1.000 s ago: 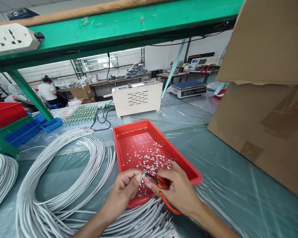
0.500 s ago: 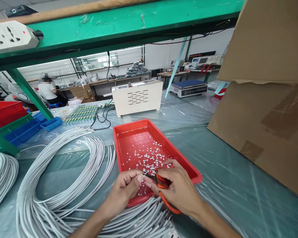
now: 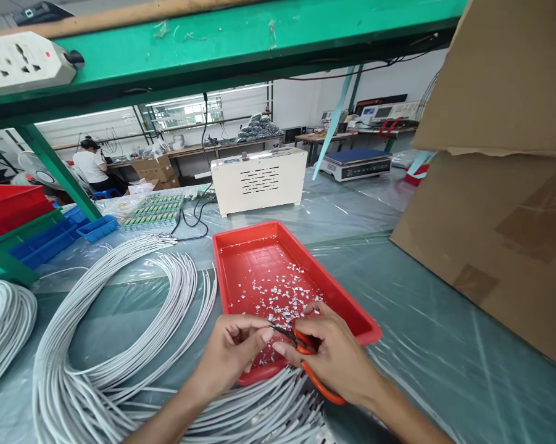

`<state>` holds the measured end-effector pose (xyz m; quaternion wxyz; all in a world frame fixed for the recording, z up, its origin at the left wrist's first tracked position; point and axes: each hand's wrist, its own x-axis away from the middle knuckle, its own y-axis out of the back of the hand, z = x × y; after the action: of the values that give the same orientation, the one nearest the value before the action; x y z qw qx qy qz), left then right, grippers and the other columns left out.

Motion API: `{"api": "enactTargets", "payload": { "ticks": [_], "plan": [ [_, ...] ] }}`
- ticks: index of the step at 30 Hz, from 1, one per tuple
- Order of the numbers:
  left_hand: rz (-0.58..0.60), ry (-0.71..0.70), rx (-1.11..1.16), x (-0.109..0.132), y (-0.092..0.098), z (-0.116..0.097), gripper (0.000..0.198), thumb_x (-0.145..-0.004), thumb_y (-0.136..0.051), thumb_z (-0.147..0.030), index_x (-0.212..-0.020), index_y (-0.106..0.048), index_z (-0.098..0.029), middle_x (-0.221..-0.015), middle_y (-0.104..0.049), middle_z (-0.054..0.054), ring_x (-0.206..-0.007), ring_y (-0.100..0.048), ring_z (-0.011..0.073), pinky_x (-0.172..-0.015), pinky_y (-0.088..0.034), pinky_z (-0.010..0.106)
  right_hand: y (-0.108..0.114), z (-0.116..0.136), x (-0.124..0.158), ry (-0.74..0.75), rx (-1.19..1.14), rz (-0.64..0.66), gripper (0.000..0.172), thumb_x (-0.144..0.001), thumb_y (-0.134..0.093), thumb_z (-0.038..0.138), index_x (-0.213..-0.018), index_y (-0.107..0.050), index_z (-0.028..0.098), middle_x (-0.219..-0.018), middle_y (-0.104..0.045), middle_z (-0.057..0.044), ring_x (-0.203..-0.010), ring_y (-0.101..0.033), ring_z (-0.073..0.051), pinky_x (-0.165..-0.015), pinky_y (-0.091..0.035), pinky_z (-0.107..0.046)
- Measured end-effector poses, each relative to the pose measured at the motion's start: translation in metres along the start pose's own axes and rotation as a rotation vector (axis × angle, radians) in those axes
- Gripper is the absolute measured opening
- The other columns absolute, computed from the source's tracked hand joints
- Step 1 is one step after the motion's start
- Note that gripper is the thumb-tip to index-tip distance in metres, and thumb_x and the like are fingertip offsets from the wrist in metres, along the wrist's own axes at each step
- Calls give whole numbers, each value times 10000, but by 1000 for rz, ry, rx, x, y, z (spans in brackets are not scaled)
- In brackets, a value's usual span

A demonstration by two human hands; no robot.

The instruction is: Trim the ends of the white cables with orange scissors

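Note:
Over the near end of a red tray (image 3: pixel 222 265), my left hand (image 3: pixel 234 348) pinches the tip of a white cable between thumb and forefinger; most of that cable is hidden by the hand. My right hand (image 3: pixel 336 354) is closed around orange-handled scissors (image 3: pixel 324 385). Their dark blades point left and reach my left fingertips. Small white and silvery scraps (image 3: pixel 282 293) are scattered across the tray floor. Below both hands lies a bundle of white cable ends (image 3: pixel 259 407), running from a large coil (image 3: pixel 50 345) on the left.
Another cable coil (image 3: pixel 9 327) lies at the left edge, near blue bins (image 3: pixel 97 229). Behind the tray stand a cream-coloured box-shaped machine (image 3: pixel 259 182) and a scale (image 3: pixel 356 165). A cardboard box (image 3: pixel 490 216) bounds the right; a green shelf beam (image 3: pixel 213 40) crosses overhead. A person (image 3: pixel 90 166) sits far back.
The view has shifted slightly, moving the scene a little to the right. The white bit seen at my left fingertips is now less visible. Both hands keep nearly the same pose over the tray.

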<state>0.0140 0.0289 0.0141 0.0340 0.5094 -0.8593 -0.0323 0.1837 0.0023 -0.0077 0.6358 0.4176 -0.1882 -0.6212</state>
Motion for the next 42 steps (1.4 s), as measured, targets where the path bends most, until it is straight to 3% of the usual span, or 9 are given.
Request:
{"api": "enactTargets", "payload": {
  "ticks": [5,8,14,19,25,29,36,39,42],
  "plan": [
    [-187,-279,-320,8,-3,1,147,-766,-572,-212,-729,-690,-132,-627,-659,25,-547,-561,115,-541,-426,200,-4,2,2,-19,-10,-34,501,-734,-546,453,-478,-206,189,-454,-260,69,-522,-342,-118,-581,-281,-239],
    [-231,-433,-460,12,-3,1,128,-759,-580,-154,-824,-689,-140,-793,-708,56,-697,-624,146,-667,-449,214,-6,3,2,6,12,-86,488,-748,-535,445,-483,-217,186,-445,-253,81,-473,-267,-96,-644,-294,-251],
    [-118,-200,-260,9,-6,-2,215,-819,-507,-243,-702,-644,-127,-545,-560,-11,-490,-484,86,-502,-391,191,-3,5,3,77,76,-203,429,-765,-525,384,-493,-262,183,-442,-288,91,-434,-226,-69,-756,-280,-273],
    [-21,-88,-18,4,-2,-3,226,-800,-536,-261,-655,-625,-113,-561,-555,-4,-477,-483,78,-480,-378,190,0,5,3,103,145,-208,429,-780,-496,396,-498,-251,186,-441,-291,84,-433,-241,-71,-758,-278,-270],
    [-32,-104,2,-1,-1,-7,128,-748,-608,-209,-663,-627,-115,-586,-606,14,-545,-532,100,-541,-419,205,-2,5,2,79,104,-134,439,-769,-513,393,-502,-234,186,-447,-283,86,-458,-192,-83,-724,-273,-257],
    [-185,-313,-284,6,-3,-5,105,-754,-596,-148,-652,-610,-131,-622,-617,21,-583,-552,112,-563,-435,215,-4,8,3,23,66,-81,453,-760,-520,409,-494,-228,187,-444,-282,81,-470,-213,-94,-681,-279,-256],
    [-326,-968,-1027,16,2,12,196,-737,-562,-11,-903,-604,-107,-750,-667,76,-690,-599,168,-615,-465,263,-11,13,7,-124,-10,-31,478,-713,-567,387,-474,-203,191,-448,-306,51,-555,-357,-131,-546,-279,-220],
    [-329,-905,-994,14,1,10,169,-753,-551,-30,-889,-611,-108,-743,-667,70,-667,-600,163,-606,-464,259,-11,16,7,-142,-5,-23,468,-713,-562,383,-481,-203,192,-445,-304,56,-547,-373,-130,-562,-295,-230],
    [-298,-589,-668,11,-3,0,126,-798,-517,-91,-826,-632,-134,-727,-658,46,-646,-592,135,-600,-461,230,-8,15,6,-145,-12,7,396,-709,-565,392,-503,-288,197,-478,-381,57,-561,-416,-137,-580,-313,-247]
  ]
}}
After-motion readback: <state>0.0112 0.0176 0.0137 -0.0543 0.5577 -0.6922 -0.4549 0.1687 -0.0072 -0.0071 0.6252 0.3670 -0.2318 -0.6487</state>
